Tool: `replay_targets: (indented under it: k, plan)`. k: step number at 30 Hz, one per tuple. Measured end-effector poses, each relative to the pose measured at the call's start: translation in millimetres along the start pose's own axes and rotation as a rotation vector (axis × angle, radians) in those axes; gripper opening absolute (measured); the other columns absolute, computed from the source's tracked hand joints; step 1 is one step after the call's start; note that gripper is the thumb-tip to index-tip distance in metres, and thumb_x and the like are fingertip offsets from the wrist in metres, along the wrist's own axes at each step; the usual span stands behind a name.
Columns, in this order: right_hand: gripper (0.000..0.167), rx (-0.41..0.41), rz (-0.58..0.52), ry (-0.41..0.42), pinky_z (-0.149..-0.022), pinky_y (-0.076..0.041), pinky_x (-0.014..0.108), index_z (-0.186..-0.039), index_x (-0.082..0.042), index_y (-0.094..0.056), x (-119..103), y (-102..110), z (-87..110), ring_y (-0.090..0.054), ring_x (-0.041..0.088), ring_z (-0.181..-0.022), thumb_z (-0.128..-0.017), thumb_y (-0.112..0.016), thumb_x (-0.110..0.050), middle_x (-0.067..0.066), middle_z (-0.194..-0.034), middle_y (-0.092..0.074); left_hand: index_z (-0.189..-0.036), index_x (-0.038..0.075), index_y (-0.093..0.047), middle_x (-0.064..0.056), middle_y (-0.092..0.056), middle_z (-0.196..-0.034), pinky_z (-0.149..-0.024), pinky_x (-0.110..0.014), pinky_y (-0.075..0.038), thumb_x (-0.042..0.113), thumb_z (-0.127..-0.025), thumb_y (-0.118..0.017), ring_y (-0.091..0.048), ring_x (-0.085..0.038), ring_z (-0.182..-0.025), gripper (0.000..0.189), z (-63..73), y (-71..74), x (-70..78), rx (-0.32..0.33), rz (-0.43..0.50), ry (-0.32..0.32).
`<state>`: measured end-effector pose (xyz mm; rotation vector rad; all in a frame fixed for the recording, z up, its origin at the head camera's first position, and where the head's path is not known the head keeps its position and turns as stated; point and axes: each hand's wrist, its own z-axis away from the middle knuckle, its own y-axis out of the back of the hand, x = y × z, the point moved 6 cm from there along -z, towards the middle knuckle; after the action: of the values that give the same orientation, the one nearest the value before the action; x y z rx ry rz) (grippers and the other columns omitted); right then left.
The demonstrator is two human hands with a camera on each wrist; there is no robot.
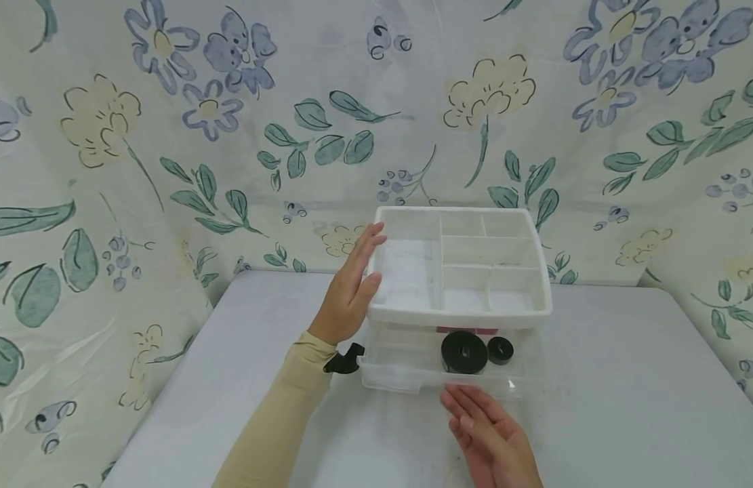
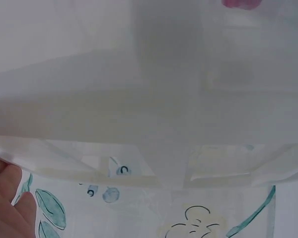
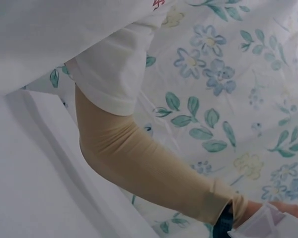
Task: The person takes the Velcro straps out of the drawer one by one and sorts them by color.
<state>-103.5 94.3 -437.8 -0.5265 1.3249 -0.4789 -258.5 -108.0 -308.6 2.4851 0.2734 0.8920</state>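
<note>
A white storage box with a divided top tray stands on the table, its clear plastic drawer pulled out at the front. Inside the drawer sit a larger black round object and a smaller black round one; a strip of red shows behind them. My left hand rests along the box's left side, fingers extended. At the drawer's front edge is my right hand, fingers fairly straight, tips right at the clear wall. The left wrist view is mostly filled by the blurred white box.
The white table extends to both sides of the box. Floral-patterned cloth hangs close behind the table and along both sides. A black wrist strap mount sits beside the drawer's left corner, at the end of the beige sleeve.
</note>
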Motion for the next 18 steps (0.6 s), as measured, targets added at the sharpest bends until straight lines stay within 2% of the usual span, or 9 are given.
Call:
replay_targets:
  k: [4, 7, 10, 15, 18]
  plan:
    - [0.033, -0.076, -0.055, 0.044, -0.095, -0.053, 0.026, -0.121, -0.014, -0.064, 1.3, 1.2, 1.2, -0.065, 0.016, -0.117, -0.098, -0.050, 0.004, 0.002, -0.123, -0.069, -0.151, -0.001, -0.038, -0.006, -0.024, -0.166, -0.122, -0.048, -0.019, 0.020, -0.100, -0.038, -0.017, -0.021, -0.153, 0.055, -0.1, -0.4, 0.4, 0.003, -0.005, -0.003]
    - [0.034, -0.093, -0.082, 0.049, -0.094, -0.053, 0.026, -0.120, -0.015, -0.065, 2.8, 2.2, 2.8, -0.065, 0.016, -0.116, -0.097, -0.050, 0.005, 0.003, -0.122, -0.070, -0.151, 0.000, -0.038, -0.006, -0.025, -0.166, -0.122, -0.047, -0.018, 0.020, -0.100, -0.038, -0.017, -0.021, -0.153, 0.055, -0.4, -0.8, 0.3, 0.005, -0.006, -0.012]
    - [0.034, -0.073, -0.073, 0.027, -0.094, -0.053, 0.026, -0.119, -0.015, -0.065, 4.9, 3.5, 5.3, -0.066, 0.016, -0.116, -0.097, -0.051, 0.006, 0.003, -0.122, -0.070, -0.150, -0.001, -0.038, -0.007, -0.025, -0.165, -0.123, -0.046, -0.018, 0.018, -0.100, -0.038, -0.017, -0.022, -0.153, 0.054, -0.7, -1.1, 0.4, 0.011, 0.006, -0.028]
    - [0.032, 0.013, -0.029, -0.036, -0.094, -0.053, 0.027, -0.123, -0.011, -0.060, 8.6, 6.5, 8.7, -0.066, 0.016, -0.114, -0.096, -0.054, 0.003, 0.002, -0.121, -0.070, -0.150, -0.003, -0.038, -0.008, -0.025, -0.165, -0.123, -0.046, -0.017, 0.016, -0.099, -0.038, -0.017, -0.023, -0.153, 0.054, -0.1, -1.4, 0.0, 0.020, 0.016, -0.045]
    - [0.032, 0.019, -0.023, -0.048, -0.095, -0.053, 0.028, -0.124, -0.011, -0.059, 9.4, 6.6, 9.5, -0.066, 0.016, -0.114, -0.096, -0.054, 0.003, 0.001, -0.121, -0.070, -0.150, -0.003, -0.038, -0.009, -0.026, -0.165, -0.123, -0.046, -0.017, 0.015, -0.099, -0.038, -0.017, -0.023, -0.153, 0.053, -0.4, -1.3, -0.1, 0.025, 0.020, -0.050]
